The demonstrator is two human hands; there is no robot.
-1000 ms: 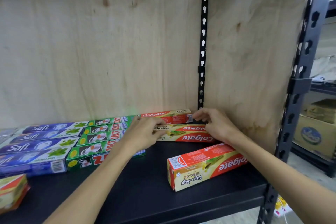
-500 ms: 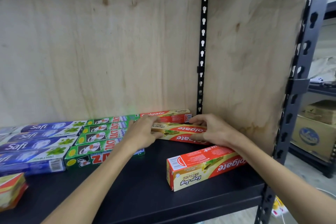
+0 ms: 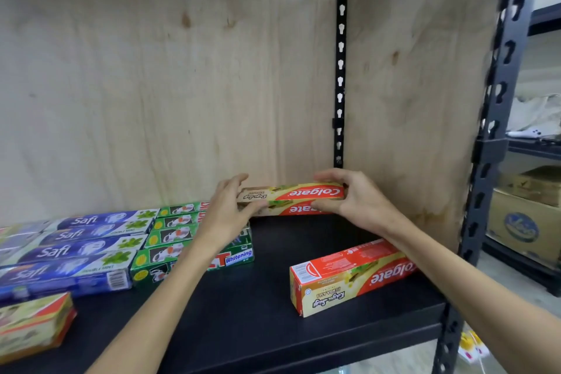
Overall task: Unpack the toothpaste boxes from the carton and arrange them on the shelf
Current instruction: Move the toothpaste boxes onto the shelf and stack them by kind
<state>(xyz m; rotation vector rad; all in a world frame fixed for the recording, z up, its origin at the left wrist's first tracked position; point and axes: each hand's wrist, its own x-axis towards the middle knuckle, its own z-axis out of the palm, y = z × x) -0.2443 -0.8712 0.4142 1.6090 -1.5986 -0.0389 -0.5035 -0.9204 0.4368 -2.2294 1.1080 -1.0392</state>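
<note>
A red and cream Colgate box [image 3: 303, 193] is held at the back of the black shelf [image 3: 261, 307], raised against the plywood back. My left hand [image 3: 226, 215] grips its left end and my right hand [image 3: 355, 200] grips its right end. What lies under or behind it is hidden by my hands. Another Colgate box [image 3: 349, 276] lies slanted on the shelf near the front right. Green boxes [image 3: 170, 240] and blue Safi boxes [image 3: 76, 247] lie in rows on the left. The carton is out of view.
A red and cream box [image 3: 33, 325] lies at the front left corner. A black slotted upright [image 3: 340, 70] stands at the back and a grey post [image 3: 485, 161] at the right. Cardboard cartons [image 3: 522, 222] sit on a neighbouring rack at right.
Both hands have lifted the Colgate box from the shelf surface up and back toward the plywood, level with or onto the rear box. The front box has not moved.
</note>
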